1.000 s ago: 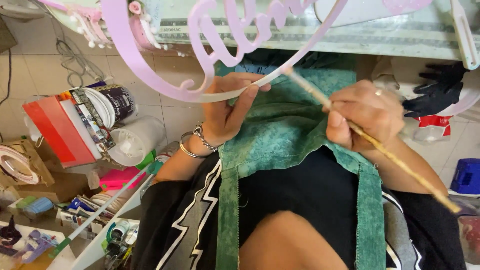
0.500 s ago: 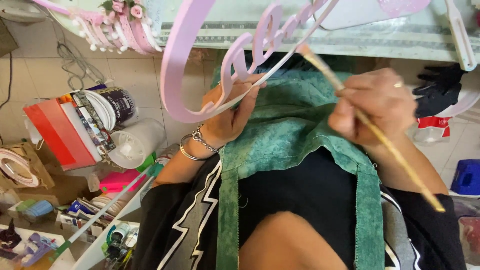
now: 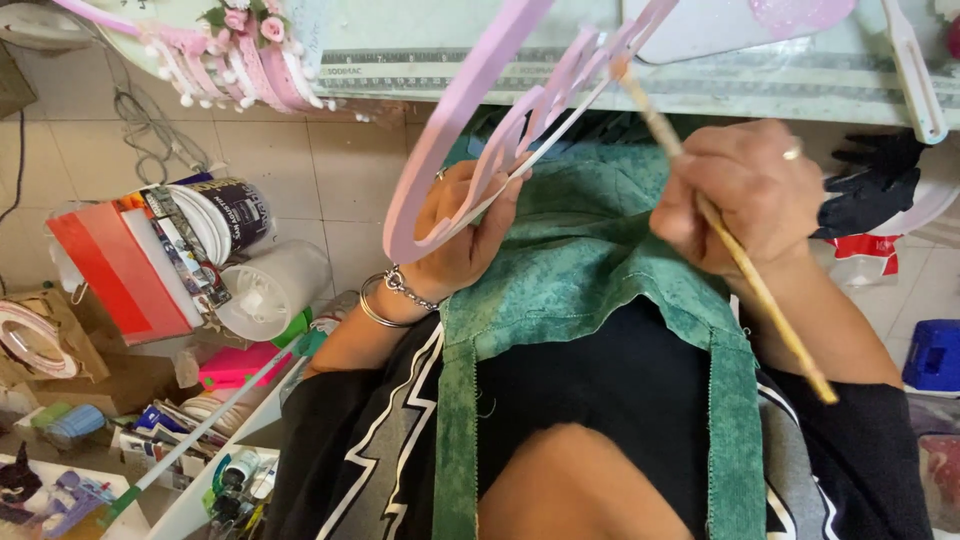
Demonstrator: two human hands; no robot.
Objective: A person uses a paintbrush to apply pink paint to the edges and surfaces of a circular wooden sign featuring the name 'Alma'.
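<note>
My left hand point(image 3: 462, 238) grips the lower rim of a pink ring-shaped cutout with script lettering point(image 3: 470, 130), held tilted so its thin white edge faces me. Bracelets circle that wrist. My right hand point(image 3: 738, 192) is closed on a thin wooden-handled paintbrush point(image 3: 740, 262); its tip touches the lettering near the top of the cutout. Both hands are above my lap, which is covered by a green apron point(image 3: 580, 270) over black clothing.
A table edge with a ruler strip point(image 3: 700, 80) runs along the top, with a pink flower-trimmed piece point(image 3: 240, 50) on it. Paint tubs, a white jug point(image 3: 270, 290), a red box point(image 3: 110, 270) and craft clutter fill the floor at left. A blue container point(image 3: 935, 355) sits right.
My left hand has turned the pink cutout from nearly flat to edge-on and upright. My right hand has risen with the brush, keeping its tip at the lettering.
</note>
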